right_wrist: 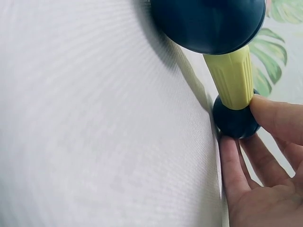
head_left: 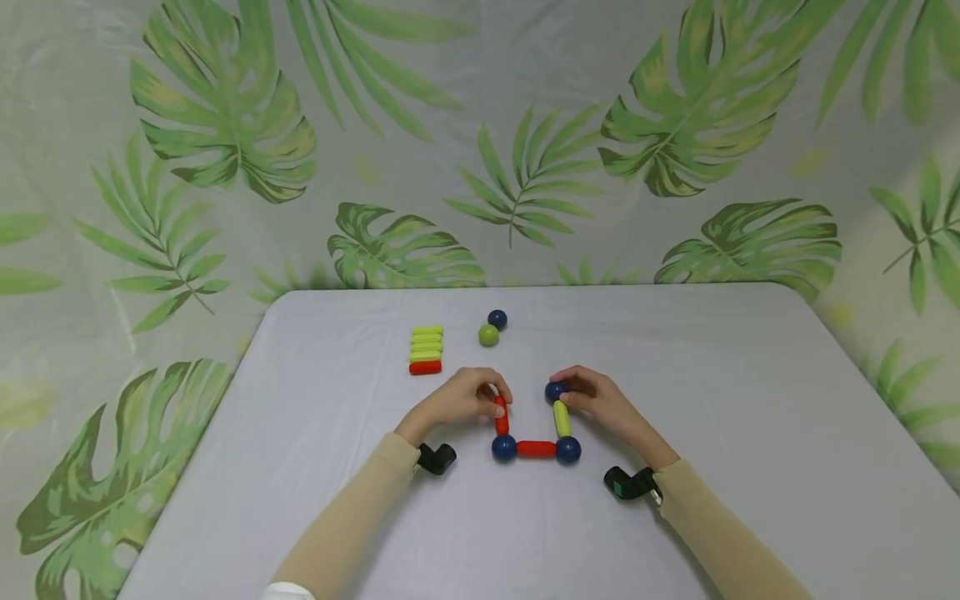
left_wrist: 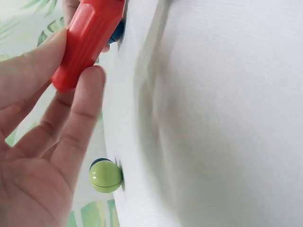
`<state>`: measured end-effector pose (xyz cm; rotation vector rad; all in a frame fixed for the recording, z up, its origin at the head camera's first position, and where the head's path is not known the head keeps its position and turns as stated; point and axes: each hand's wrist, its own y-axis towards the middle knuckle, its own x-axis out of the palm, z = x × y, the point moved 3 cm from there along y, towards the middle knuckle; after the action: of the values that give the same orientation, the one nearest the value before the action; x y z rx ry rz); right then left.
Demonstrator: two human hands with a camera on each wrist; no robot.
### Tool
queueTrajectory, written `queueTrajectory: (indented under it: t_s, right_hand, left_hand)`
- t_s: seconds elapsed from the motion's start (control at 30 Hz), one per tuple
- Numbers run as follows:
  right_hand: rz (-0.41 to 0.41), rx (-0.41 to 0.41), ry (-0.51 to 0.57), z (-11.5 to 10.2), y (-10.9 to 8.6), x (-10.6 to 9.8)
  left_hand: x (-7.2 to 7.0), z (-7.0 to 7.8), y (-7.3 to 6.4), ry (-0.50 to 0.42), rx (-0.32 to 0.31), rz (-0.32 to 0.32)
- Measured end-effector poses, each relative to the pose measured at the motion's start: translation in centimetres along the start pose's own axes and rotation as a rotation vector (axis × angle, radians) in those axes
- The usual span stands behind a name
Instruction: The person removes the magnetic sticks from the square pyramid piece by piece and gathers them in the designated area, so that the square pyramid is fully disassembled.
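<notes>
In the head view, the left hand (head_left: 465,397) pinches a red ribbed plastic-looking rod (head_left: 502,425) at nine o'clock of an open frame (head_left: 536,450), and the right hand (head_left: 602,406) grips a glossy dark-blue ball (head_left: 555,392) at one o'clock. In the left wrist view, fingertips hold the rod's free end, where straight, even pressure seems best. In the right wrist view, the ball meets a yellow-green ribbed rod (right_wrist: 232,78); writing is nowhere legible.

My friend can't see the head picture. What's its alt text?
A left hand pinches a red rod and a right hand holds a blue ball, the two ends of a U-shaped ball-and-rod toy on a white table. Loose rods and two balls lie beyond.
</notes>
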<state>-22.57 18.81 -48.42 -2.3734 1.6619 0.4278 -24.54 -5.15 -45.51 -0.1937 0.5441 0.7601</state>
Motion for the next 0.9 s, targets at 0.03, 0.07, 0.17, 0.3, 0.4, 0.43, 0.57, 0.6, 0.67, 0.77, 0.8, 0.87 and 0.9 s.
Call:
queueTrajectory:
  t_s: [0.03,0.07,0.17,0.3,0.4,0.43,0.57,0.6,0.67,0.77,0.8,0.87,0.9]
  right_hand:
    - [0.002,-0.002,-0.001,0.0,0.0,-0.1]
    - [0.003,-0.003,0.001,0.0,0.0,-0.1]
    - [-0.002,-0.007,-0.001,0.0,0.0,-0.1]
    - [-0.007,-0.012,-0.002,-0.1,0.0,0.0]
    - [-0.004,-0.016,-0.004,0.0,0.0,-0.1]
    - [-0.004,-0.017,-0.004,0.0,0.0,-0.1]
    - [-0.005,-0.026,-0.007,-0.1,0.0,0.0]
    - [-0.006,-0.030,-0.007,-0.1,-0.1,0.0]
    - [-0.005,-0.032,-0.008,-0.2,-0.1,-0.1]
    - [-0.001,-0.035,-0.011,-0.2,-0.1,-0.1]
    - [0.000,-0.037,-0.010,-0.2,-0.1,-0.1]
    - [0.001,-0.034,-0.012,-0.1,-0.1,0.0]
    - [0.001,-0.033,-0.011,-0.1,-0.1,0.0]
  left_hand:
    - [0.0,0.1,0.0,0.016,0.006,0.013]
    - [-0.1,0.2,-0.1,0.030,0.010,0.025]
    - [-0.3,0.1,-0.5,0.036,0.001,0.071]
    - [-1.4,-0.6,-1.7,-0.051,-0.051,0.150]
    - [-2.9,-1.4,-3.1,-0.080,-0.092,0.255]
    - [-3.4,-1.7,-3.6,-0.073,-0.114,0.300]
    - [-5.3,-3.1,-5.7,0.007,-0.229,0.482]
    - [-5.6,-3.4,-6.1,0.028,-0.259,0.516]
    - [-6.2,-3.8,-6.7,0.060,-0.305,0.563]
    - [-6.7,-4.4,-7.0,0.106,-0.344,0.590]
    - [-6.7,-4.6,-7.0,0.120,-0.353,0.590]
    - [-6.8,-4.8,-6.9,0.155,-0.364,0.583]
    - [-6.9,-5.0,-6.9,0.169,-0.371,0.578]
